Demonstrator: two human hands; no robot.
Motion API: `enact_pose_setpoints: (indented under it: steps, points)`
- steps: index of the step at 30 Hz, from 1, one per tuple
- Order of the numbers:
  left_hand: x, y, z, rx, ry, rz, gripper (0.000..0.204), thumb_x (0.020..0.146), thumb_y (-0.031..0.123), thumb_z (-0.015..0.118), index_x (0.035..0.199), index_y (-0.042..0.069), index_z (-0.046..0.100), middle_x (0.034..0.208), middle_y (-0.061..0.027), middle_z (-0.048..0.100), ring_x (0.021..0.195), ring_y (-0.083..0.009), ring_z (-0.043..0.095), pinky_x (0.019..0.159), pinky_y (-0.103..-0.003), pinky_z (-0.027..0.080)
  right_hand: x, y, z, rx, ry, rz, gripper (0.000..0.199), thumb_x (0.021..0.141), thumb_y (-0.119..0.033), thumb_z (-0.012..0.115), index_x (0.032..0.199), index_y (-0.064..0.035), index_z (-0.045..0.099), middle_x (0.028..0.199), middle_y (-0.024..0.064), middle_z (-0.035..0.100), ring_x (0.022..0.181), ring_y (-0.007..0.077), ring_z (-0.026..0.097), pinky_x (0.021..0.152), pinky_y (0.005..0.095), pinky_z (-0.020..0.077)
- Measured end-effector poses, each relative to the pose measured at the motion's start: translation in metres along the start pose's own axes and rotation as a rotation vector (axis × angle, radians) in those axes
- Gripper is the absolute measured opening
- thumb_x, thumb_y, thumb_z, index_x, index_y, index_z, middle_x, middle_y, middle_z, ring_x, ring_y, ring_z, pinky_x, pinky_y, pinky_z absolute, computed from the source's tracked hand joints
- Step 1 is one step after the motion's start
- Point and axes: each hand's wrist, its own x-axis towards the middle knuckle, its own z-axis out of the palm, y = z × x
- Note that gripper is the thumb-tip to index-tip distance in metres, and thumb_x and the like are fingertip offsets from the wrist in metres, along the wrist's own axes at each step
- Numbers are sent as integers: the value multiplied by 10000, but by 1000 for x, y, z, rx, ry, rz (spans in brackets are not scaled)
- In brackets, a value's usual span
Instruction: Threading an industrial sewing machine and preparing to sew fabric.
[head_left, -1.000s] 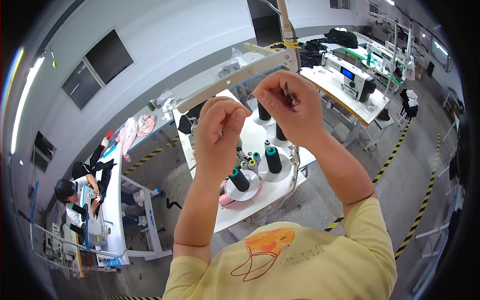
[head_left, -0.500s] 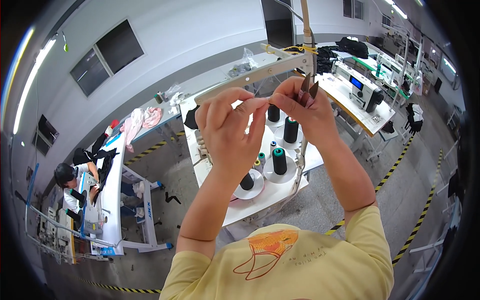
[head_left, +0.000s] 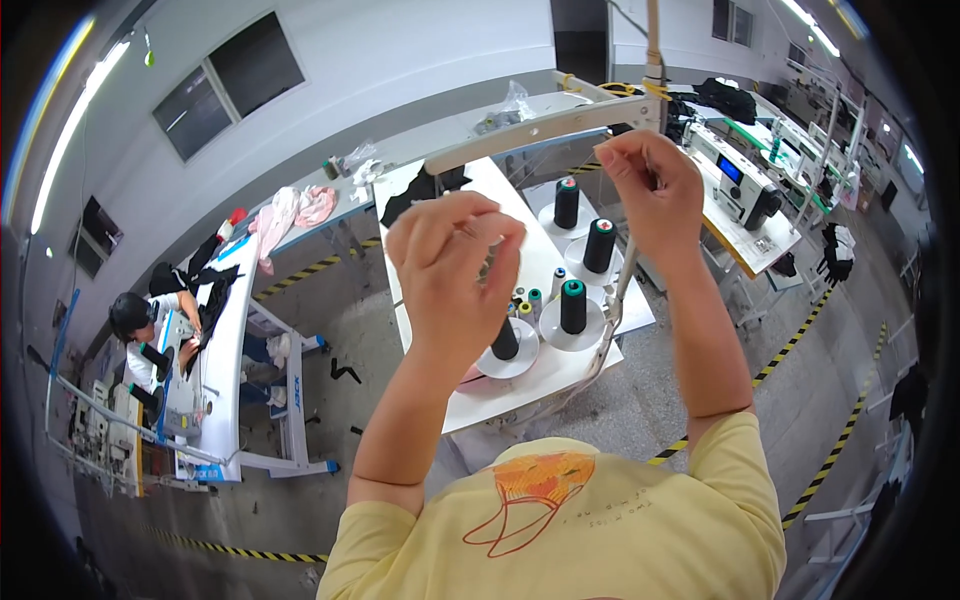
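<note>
Left hand (head_left: 455,275): fingers curled; cannot tell what they pinch.
Right hand (head_left: 660,205): thumb meeting forefinger, curled around a mostly hidden dark object (head_left: 655,182).
Between hands, below: upright black thread cones (head_left: 573,307) toward white worktop's (head_left: 485,405) right edge.

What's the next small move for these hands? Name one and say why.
Probably bring the left hand gently toward the right hand: both are raised and curled but stand apart, with the pale bar and black thread cones beyond them. What either grip pinches is too small to tell.
</note>
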Motion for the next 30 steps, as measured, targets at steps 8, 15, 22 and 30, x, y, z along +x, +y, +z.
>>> enact_pose_setpoints:
  steps: [8,15,22,30]
  points:
    - [-22,48,-88,-1792,-440,79,86,764,54,623,849,40,628,962,-145,616,725,-245,597,647,-306,485,-40,58,-47,100,414,12,239,813,-66,644,1044,-71,588,1098,-3,561,543,-23,285,487,133,249]
    - [-41,85,-117,-1997,-46,-245,29,798,19,627,786,22,600,918,-164,601,795,-244,588,676,-296,522,-165,129,-75,-296,383,320,219,828,-106,617,1037,-53,575,886,-24,574,601,27,384,536,179,328]
    - [-37,68,-133,-1964,-295,-35,115,832,67,604,753,-4,560,807,-165,602,691,-239,582,587,-280,511,-406,164,-82,-636,-7,894,282,840,-263,559,775,11,573,709,167,585,665,264,564,630,375,438]
    - [-16,103,-128,-1442,-38,-408,179,818,78,594,690,36,477,668,-139,609,459,-191,545,390,-261,445,-638,81,-181,-967,-420,1479,158,732,-152,541,765,-6,588,809,224,618,808,371,604,707,424,464]
